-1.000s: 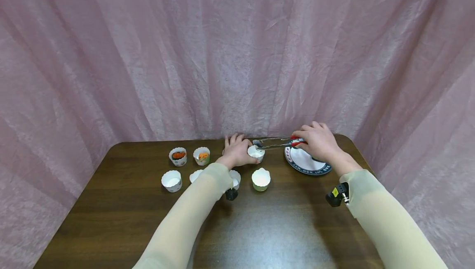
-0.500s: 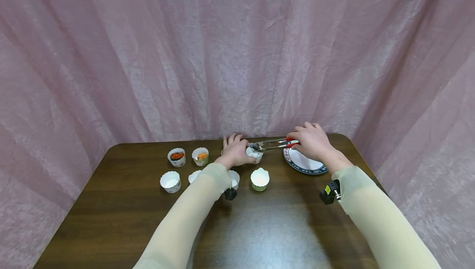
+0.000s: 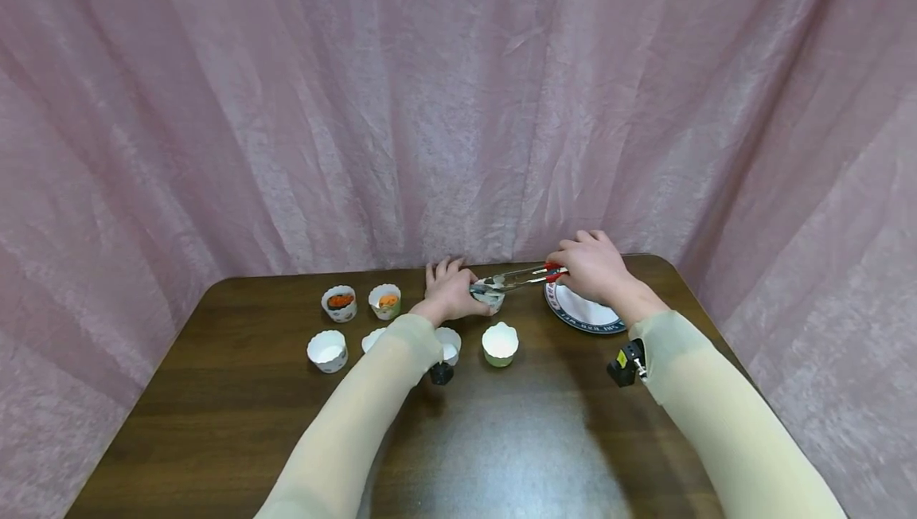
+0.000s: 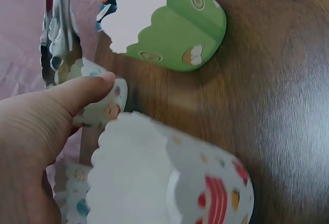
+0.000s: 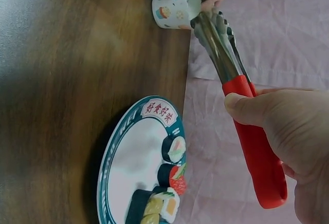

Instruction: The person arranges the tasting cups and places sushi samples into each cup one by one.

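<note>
At the back of the table, my left hand (image 3: 453,294) grips a white printed paper cup (image 5: 172,11), thumb on the near side. My right hand (image 3: 591,267) holds metal tongs with red handles (image 5: 257,162). Their scalloped tips are at the mouth of that cup; whether they pinch anything inside is hidden. Below my right hand lies a white plate with a dark teal rim (image 5: 128,152). Several sushi pieces (image 5: 169,203) sit along one side of it, seen in the right wrist view.
A green paper cup (image 3: 500,346) stands in front of the gripped one. Farther left are a cup with red-orange-topped sushi (image 3: 340,304), a cup with orange-topped food (image 3: 385,302) and a white cup (image 3: 327,352). My left forearm partly covers two more cups. A pink curtain (image 3: 458,105) hangs behind.
My right hand has moved left with the tongs, bringing their tips farther over the cup. The tongs' arms look closer together. My left hand keeps its grip.
</note>
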`<action>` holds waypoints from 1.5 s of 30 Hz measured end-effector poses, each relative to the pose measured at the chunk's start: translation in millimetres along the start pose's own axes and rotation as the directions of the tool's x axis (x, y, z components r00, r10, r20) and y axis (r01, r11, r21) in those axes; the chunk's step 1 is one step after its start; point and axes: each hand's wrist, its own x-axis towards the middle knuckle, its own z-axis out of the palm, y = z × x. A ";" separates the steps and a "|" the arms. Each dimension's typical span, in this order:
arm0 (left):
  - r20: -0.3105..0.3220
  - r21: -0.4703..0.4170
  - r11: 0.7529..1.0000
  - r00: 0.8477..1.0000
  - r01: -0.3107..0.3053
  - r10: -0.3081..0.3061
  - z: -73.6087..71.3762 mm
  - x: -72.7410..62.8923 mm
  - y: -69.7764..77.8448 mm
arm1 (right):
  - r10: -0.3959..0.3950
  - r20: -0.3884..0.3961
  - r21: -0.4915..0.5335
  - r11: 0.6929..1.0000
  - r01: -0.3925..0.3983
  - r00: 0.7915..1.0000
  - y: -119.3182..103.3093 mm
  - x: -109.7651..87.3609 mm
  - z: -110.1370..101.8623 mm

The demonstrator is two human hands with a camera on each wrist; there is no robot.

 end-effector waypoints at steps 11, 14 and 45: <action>0.028 -0.052 0.997 0.998 -0.060 0.061 -17.2 -6.8 -15.1 | 0.018 0.013 0.014 1.000 -0.018 1.000 5.7 -3.4 -8.1; 0.034 -0.055 0.997 0.997 -0.063 0.064 -21.0 -8.9 -21.0 | 0.031 0.017 0.024 0.999 -0.031 0.999 9.8 -6.3 -12.0; -0.132 -0.016 0.974 0.966 -0.227 0.223 -61.0 -52.6 -56.6 | 0.022 -0.035 -0.047 0.999 -0.023 0.999 51.6 -52.8 -48.6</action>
